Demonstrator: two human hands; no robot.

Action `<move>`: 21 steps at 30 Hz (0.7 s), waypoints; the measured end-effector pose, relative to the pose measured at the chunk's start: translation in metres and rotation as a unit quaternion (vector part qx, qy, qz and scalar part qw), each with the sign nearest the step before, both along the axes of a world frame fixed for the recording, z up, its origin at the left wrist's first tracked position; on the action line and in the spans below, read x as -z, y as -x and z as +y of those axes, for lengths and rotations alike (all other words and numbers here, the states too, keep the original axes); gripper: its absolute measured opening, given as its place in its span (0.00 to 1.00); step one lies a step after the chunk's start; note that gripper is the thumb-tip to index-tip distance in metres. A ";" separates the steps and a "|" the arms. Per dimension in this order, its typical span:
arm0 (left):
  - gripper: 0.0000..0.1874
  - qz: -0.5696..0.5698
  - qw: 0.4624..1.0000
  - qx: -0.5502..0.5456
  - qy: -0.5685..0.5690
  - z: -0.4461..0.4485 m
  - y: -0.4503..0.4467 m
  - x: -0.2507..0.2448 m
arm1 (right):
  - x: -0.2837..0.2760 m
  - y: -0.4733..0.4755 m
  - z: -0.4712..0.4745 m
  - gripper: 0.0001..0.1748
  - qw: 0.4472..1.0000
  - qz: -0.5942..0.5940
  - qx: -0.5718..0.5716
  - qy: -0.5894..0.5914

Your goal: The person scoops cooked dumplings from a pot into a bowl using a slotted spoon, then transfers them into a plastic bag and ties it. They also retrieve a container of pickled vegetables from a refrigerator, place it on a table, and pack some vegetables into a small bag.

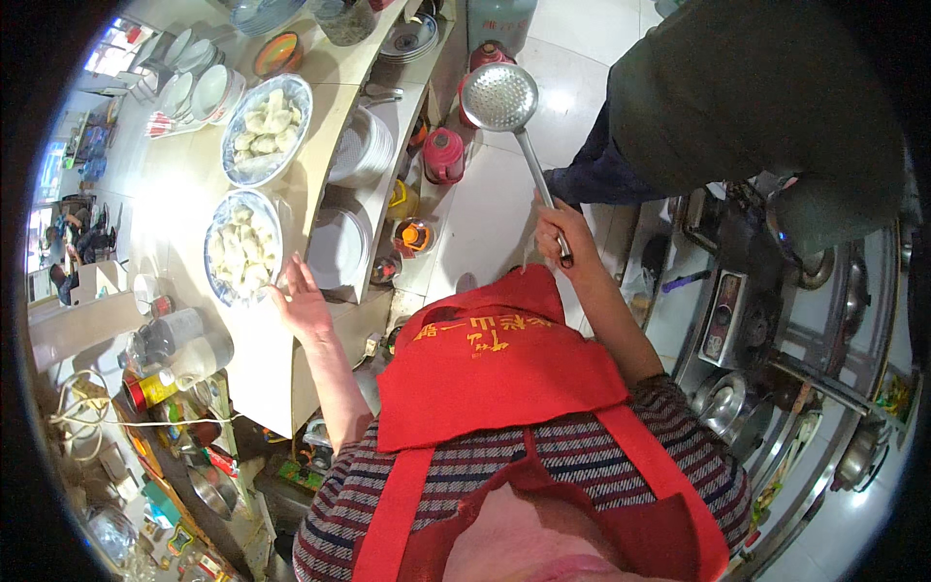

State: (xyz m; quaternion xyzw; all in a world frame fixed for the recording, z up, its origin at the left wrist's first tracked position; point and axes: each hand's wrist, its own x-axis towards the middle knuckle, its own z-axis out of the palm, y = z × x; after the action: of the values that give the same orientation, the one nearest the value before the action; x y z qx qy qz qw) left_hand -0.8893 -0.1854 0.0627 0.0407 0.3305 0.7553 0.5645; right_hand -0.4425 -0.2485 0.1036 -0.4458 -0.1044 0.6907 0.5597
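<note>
My right hand [566, 234] grips the handle of a metal skimmer [500, 97] with a round perforated bowl, held out over the floor. At the counter edge, my left hand [300, 304] has its thumb and fingers apart and holds nothing. Its thumb is at the rim of the nearer blue-and-white plate [210, 269]; whether it touches is hard to tell. Dumplings [242, 247] are heaped on that plate. Beyond it on the same counter [171, 196] is a second blue-and-white plate [302, 91], also piled with dumplings [269, 129].
Stacked bowls [211, 94] and an orange bowl [278, 54] stand farther along the counter. Shelves below hold white plates [338, 247]. Red thermos flasks [444, 156] and bottles [413, 236] stand on the floor. A person in dark clothes [727, 94] is close at right, by a stove [724, 316].
</note>
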 end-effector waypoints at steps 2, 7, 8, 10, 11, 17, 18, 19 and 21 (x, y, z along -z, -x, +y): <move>0.32 0.041 0.999 -0.007 0.036 -0.011 -0.015 0.003 | 0.016 -0.006 0.017 0.15 1.000 -0.008 0.005 0.015; 0.19 0.132 0.984 -0.016 0.122 -0.013 -0.059 0.018 | 0.067 -0.045 0.036 0.07 0.944 0.319 0.034 0.075; 0.18 0.090 0.985 0.039 0.139 -0.008 -0.069 0.020 | 0.076 -0.054 0.037 0.05 0.944 0.315 0.031 0.091; 0.16 0.041 0.970 0.131 0.202 0.005 -0.097 0.030 | 0.092 -0.059 0.028 0.12 0.929 0.352 0.014 0.111; 0.15 0.016 0.958 0.209 0.195 0.012 -0.111 0.035 | 0.098 -0.063 0.019 0.15 0.933 0.342 0.021 0.112; 0.17 0.054 0.887 0.401 0.220 0.071 -0.207 0.055 | 0.150 -0.065 -0.031 0.21 0.979 0.170 0.050 0.102; 0.17 0.087 0.873 0.425 0.222 0.078 -0.221 0.054 | 0.159 -0.068 -0.037 0.21 0.950 0.301 0.023 0.080; 0.18 0.121 0.855 0.458 0.209 0.085 -0.235 0.052 | 0.167 -0.070 -0.038 0.13 0.949 0.302 0.033 0.082; 0.18 0.167 0.824 0.511 0.179 0.098 -0.268 0.046 | 0.175 -0.072 -0.035 0.23 0.968 0.244 0.025 0.048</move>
State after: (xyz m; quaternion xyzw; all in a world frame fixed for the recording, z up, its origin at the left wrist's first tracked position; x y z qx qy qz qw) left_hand -0.6217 -0.0879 0.0168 0.2273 0.4814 0.2678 0.8030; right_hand -0.3709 -0.2835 -0.0710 -0.2925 0.0802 0.7685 0.5634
